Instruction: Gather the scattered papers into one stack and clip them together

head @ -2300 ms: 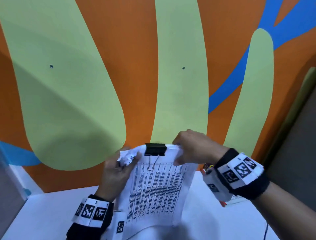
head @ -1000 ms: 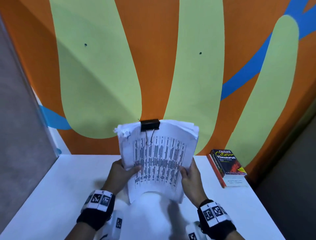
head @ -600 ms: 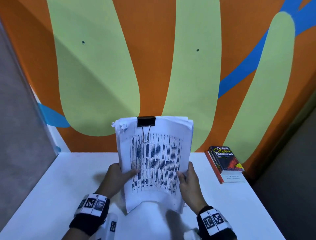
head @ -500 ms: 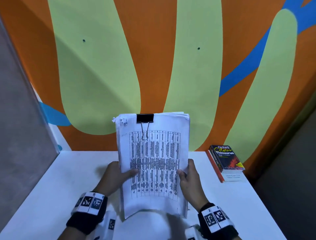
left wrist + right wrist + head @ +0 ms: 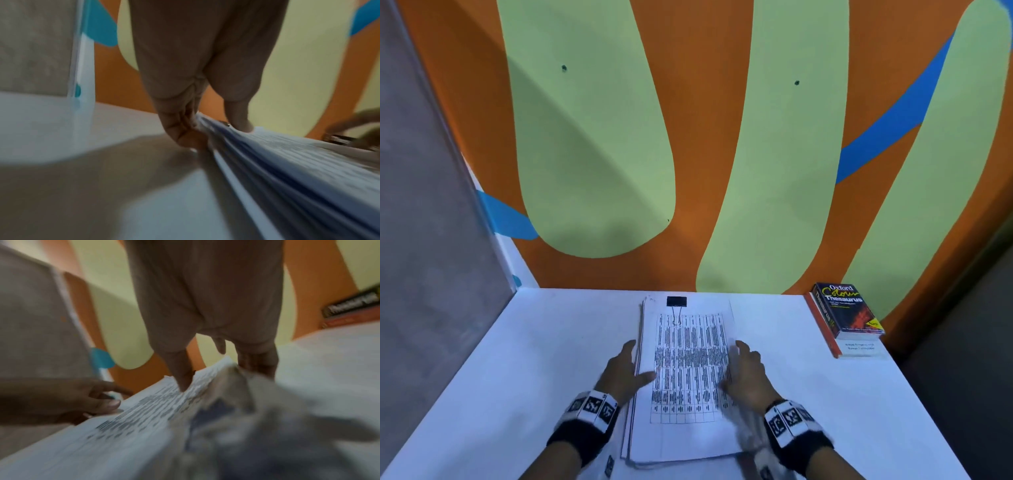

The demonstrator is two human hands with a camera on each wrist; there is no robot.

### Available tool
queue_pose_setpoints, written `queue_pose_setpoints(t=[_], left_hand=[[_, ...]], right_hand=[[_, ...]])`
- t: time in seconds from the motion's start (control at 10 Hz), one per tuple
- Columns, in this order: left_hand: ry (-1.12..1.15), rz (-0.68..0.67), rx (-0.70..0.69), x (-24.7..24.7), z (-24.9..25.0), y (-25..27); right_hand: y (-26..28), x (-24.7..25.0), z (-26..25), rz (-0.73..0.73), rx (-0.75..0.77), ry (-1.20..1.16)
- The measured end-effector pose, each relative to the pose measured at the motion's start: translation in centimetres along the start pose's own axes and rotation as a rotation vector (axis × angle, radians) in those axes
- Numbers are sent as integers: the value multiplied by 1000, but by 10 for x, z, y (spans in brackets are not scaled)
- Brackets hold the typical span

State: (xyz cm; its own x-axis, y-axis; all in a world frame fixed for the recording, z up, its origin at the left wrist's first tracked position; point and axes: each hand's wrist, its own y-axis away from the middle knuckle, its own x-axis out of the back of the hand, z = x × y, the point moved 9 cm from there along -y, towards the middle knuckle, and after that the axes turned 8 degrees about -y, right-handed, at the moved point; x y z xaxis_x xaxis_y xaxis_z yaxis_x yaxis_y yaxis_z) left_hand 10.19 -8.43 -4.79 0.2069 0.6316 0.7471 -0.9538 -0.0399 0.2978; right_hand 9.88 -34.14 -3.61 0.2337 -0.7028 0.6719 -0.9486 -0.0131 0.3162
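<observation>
The paper stack (image 5: 688, 370) lies flat on the white table (image 5: 551, 342), printed table side up. A black binder clip (image 5: 676, 301) grips its far edge left of centre. My left hand (image 5: 625, 370) holds the stack's left edge. In the left wrist view the thumb lies on top of the stack (image 5: 287, 162) and the fingers (image 5: 180, 133) curl at its edge. My right hand (image 5: 748, 373) holds the right edge. In the blurred right wrist view its thumb presses on the printed sheet (image 5: 144, 410), and its fingers (image 5: 257, 363) sit past the lifted edge.
A black Oxford thesaurus (image 5: 846, 315) lies at the table's back right corner, on top of a red book. An orange, green and blue painted wall (image 5: 688, 137) rises behind the table. A grey partition (image 5: 431, 240) closes the left side.
The clipped stack was held upright in the air by both hands. It has come down and now lies flat on the table, with both hands still at its side edges.
</observation>
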Motion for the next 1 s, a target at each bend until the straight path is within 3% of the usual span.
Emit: queue_pose_setpoints(t=[0.2, 0.3, 0.5, 0.8, 0.9, 1.0], left_hand=[[-234, -252, -160, -28, -12, 77], [-357, -223, -214, -44, -21, 83], [-371, -107, -226, -37, -11, 62], [-424, -110, -194, -34, -2, 44], [-375, -83, -160, -33, -12, 52], [-335, 37, -139, -36, -37, 69]], right_hand=[[80, -46, 37, -295, 202, 245], [80, -56, 64, -115, 264, 249], [72, -25, 14, 7, 313, 280], [47, -23, 10, -97, 273, 308], [62, -24, 18, 8, 306, 286], [84, -23, 38, 180, 250, 248]])
